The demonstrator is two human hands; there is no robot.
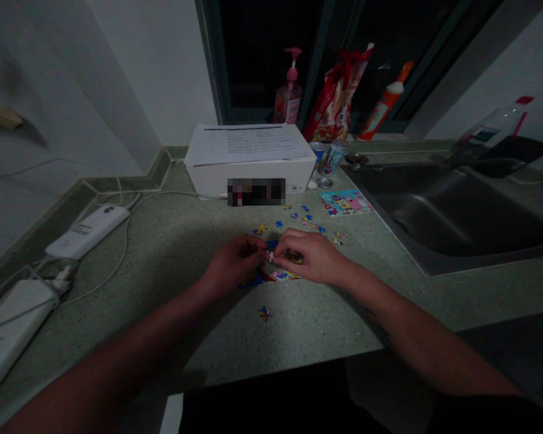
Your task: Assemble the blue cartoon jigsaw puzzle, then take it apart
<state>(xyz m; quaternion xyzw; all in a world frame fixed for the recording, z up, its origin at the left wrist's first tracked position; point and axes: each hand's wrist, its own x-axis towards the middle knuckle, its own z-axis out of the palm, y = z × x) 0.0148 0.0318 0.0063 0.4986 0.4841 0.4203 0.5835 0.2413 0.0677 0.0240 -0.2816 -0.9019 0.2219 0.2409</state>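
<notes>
Between the fingertips of both hands is a small pale pink jigsaw puzzle piece [270, 257]. My left hand [238, 262] pinches it from the left, and my right hand [310, 256] pinches from the right. Below them on the counter lies a partly assembled jigsaw puzzle [278, 275] with blue, red and multicoloured parts, largely covered by my hands. Several loose puzzle pieces [279, 223] are scattered beyond my hands, mostly blue and yellow. Nearer to me lies a separate blue and yellow puzzle piece [265, 313].
A white box [248, 175] topped with paper stands at the back. By the sink [461, 211] lie a colourful picture card [346, 202] and cans [333, 158]. A pump bottle [288, 99] stands behind. On the left are a white power bank [88, 231], cables and a power strip [15, 325].
</notes>
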